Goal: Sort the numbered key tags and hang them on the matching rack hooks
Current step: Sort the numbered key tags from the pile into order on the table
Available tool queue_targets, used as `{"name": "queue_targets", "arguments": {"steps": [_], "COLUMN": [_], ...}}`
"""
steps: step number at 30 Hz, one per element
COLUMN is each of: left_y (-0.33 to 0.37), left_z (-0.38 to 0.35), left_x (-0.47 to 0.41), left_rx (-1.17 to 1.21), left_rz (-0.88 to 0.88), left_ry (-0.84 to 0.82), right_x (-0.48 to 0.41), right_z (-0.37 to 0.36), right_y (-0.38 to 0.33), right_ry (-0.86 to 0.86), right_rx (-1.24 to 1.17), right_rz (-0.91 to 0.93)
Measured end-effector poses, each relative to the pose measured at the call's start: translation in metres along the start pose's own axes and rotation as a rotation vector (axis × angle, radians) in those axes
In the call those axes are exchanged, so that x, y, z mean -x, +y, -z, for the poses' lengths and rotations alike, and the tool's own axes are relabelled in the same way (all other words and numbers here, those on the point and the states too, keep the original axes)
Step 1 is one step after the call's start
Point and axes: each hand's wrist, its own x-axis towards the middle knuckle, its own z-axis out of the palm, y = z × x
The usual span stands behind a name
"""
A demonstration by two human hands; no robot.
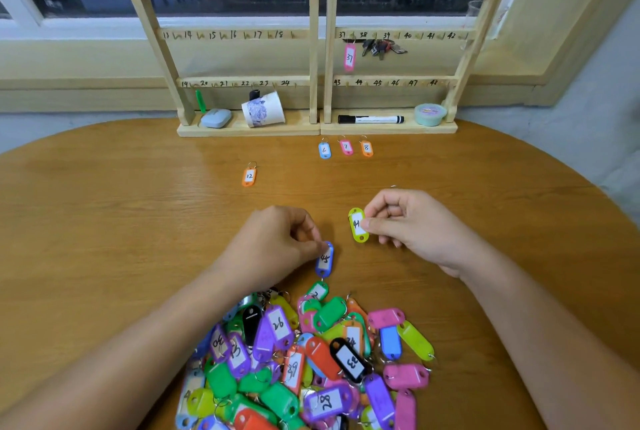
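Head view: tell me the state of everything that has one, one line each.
left hand: pinches blue tag.
right hand: pinches yellow-green tag.
pink tag 37: hanging on rack.
paper cup: on its side.
marker: capped, lying flat.
orange tag 12: flat on table.

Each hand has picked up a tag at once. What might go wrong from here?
The blue tag pinched by the left hand sits at the edge of the pile; its ring could snag a neighbour and drag it along.
The right hand partly covers the label of the yellow-green tag, and the handwriting is loose, so a number might be misread.
The bunch of keys crowds hooks 38 and 39, which may hinder hanging there.
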Motion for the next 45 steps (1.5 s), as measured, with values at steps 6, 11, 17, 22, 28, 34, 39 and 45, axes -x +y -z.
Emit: {"name": "queue_targets", "arguments": {"steps": [6, 11, 17, 22, 28, 34, 39, 45], "left_y": [0.006, 0.007, 0.004, -0.002, -0.025, -0.056, -0.069, -0.076], "left_z": [-0.006, -0.008, -0.007, 0.01, 0.046, 0.062, 0.049, 0.043], "left_x": [0.006, 0.009, 0.01, 0.009, 0.008, 0.023, 0.046, 0.067], "left_rx": [-0.097, -0.127, -0.123, -0.068, 0.003, -0.006, -0.021, -0.032], "left_rz": [-0.006, -0.016, -0.035, -0.026, 0.01, 0.029, -0.046, -0.135], "left_ry": [0.051, 0.083, 0.117, 0.137, 0.205, 0.169, 0.089, 0.109], "right_x": [-0.001, -0.002, -0.001, -0.001, -0.004, -0.015, -0.03, -0.043], "right_z": [0.0, 0.0, 0.0, 0.003, -0.011, -0.06, -0.088, -0.115], "right_y": [0.001, 0.001, 0.0, -0.002, -0.009, -0.035, -0.053, -0.059], "right_ry": [0.017, 0.031, 0.021, 0.08, 0.102, 0.02, -0.041, -0.062], "right_rx": [0.03, 0.037, 0.052, 0.013, 0.001, 0.075, 0.164, 0.243], "right_rz": [0.0, -0.015, -0.026, -0.023, -0.041, 0.045, 0.127, 0.133]}}
